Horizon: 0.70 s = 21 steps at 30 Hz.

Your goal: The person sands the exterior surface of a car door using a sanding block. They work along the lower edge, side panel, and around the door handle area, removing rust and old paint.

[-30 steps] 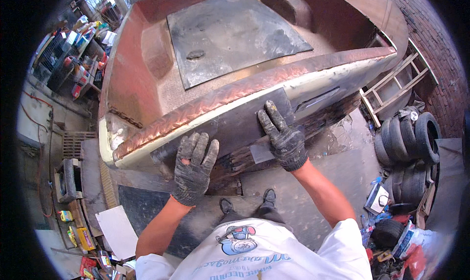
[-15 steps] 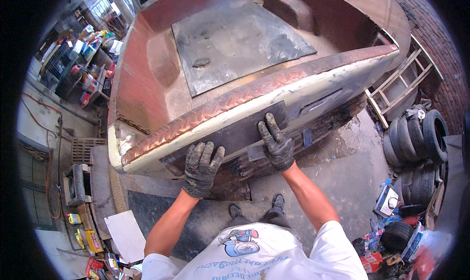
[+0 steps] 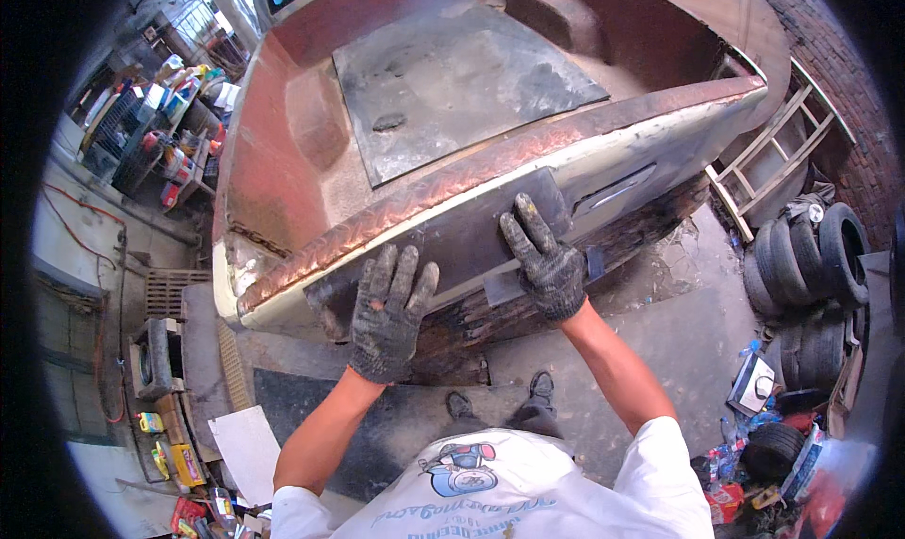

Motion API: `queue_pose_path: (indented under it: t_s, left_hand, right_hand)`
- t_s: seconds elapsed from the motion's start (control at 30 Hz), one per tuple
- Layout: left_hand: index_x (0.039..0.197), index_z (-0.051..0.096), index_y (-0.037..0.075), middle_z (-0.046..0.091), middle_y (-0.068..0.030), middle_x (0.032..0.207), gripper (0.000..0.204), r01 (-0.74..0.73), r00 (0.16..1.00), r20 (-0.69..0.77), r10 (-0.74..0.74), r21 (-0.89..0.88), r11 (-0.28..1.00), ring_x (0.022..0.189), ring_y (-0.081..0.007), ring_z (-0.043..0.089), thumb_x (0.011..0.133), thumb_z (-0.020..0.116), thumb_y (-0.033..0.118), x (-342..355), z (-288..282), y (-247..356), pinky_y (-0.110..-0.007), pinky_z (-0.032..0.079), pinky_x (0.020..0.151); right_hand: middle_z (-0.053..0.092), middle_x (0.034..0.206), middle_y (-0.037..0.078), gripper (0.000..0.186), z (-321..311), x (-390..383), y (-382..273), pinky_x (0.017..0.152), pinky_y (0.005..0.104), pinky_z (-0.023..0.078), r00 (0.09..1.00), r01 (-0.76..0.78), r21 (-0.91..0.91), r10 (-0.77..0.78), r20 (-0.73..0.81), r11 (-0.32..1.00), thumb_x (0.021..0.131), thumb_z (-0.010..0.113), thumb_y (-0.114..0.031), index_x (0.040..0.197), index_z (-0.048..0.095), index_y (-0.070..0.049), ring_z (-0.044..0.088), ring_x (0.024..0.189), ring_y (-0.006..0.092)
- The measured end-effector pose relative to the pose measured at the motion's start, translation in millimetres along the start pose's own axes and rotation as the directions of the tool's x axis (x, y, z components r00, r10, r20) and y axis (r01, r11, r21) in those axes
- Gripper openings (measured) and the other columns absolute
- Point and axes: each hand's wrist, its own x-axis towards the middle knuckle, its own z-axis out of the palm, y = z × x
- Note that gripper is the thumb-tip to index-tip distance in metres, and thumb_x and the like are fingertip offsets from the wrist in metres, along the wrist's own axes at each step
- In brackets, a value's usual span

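At the far left, shelves point(image 3: 160, 106) are heaped with packages, their labels too small to read. Nearer, an orange hose point(image 3: 98, 210) runs along a pale wall point(image 3: 71, 162). The near left corner holds yellow bottles point(image 3: 151, 422) with illegible labels and a white board point(image 3: 245, 449). Beside it a dark mat point(image 3: 302, 407) covers part of the dusty floor point(image 3: 650, 351).

The left hand point(image 3: 388, 315), in a dark glove with a hole, is open, fingers straight and slightly apart, laid against the left part of a dark sheet point(image 3: 462, 230); its thumb is hidden. The sheet lies along the outer face of the tailgate point(image 3: 679, 143), below its coppery top edge and left of the recessed handle point(image 3: 615, 188). Near the middle, the white shirt point(image 3: 584, 487) bears a cartoon and blue lettering, upside down and partly lost in folds.

The right hand point(image 3: 550, 266), gloved alike, rests on the sheet's right part, two fingers straight; the others are out of sight, so whether they grip its lower edge I cannot tell.

At the right stand stacked tyres point(image 3: 799, 261), a wooden frame point(image 3: 795, 161) beyond them and a brick wall point(image 3: 848, 96). Near right lies litter point(image 3: 726, 501), its printing blurred, the outermost pieces cut off by the dark rim.
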Motion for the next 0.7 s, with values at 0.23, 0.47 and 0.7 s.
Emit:
queue_pose_path:
  t_s: [0.23,0.47,0.7]
  left_hand:
    - [0.144,0.045,0.018,0.039,-0.0097,0.152,0.055,-0.062,0.998,-0.004,0.063,0.15,0.987,0.142,-0.0312,0.033,0.089,0.048,0.016,-12.8,48.5,-11.6,-0.051,0.024,0.116]
    - [0.144,0.045,0.016,0.037,-0.0098,0.153,0.056,-0.068,0.996,0.071,0.062,0.089,0.994,0.143,-0.0313,0.032,0.088,0.047,0.014,-14.9,43.7,0.7,-0.051,0.023,0.117]
    - [0.138,0.051,0.012,0.047,-0.0161,0.144,0.056,-0.05,0.994,0.093,0.065,-0.153,0.987,0.134,-0.0346,0.043,0.082,0.051,0.009,-0.8,-44.5,14.3,-0.051,0.031,0.113]
  right_hand:
    - [0.047,0.146,0.015,0.067,47.5,-17.7,31.5,0.063,0.0368,0.056,0.987,0.094,0.029,-0.089,-0.132,0.995,0.07,0.057,0.006,0.134,0.059,-0.016,0.07,0.075,0.0283]
    - [0.048,0.143,0.019,0.068,37.4,-31.0,23.9,0.077,0.0405,0.057,0.999,-0.039,0.118,0.038,0.017,0.992,0.068,0.06,0.009,0.131,0.061,-0.015,0.068,0.096,0.0358]
    - [0.055,0.138,0.011,0.064,-34.3,3.4,-14.5,0.064,0.0364,0.056,0.996,-0.004,-0.132,0.015,0.088,0.991,0.074,0.065,-0.006,0.136,0.055,-0.019,0.069,0.078,0.0275]
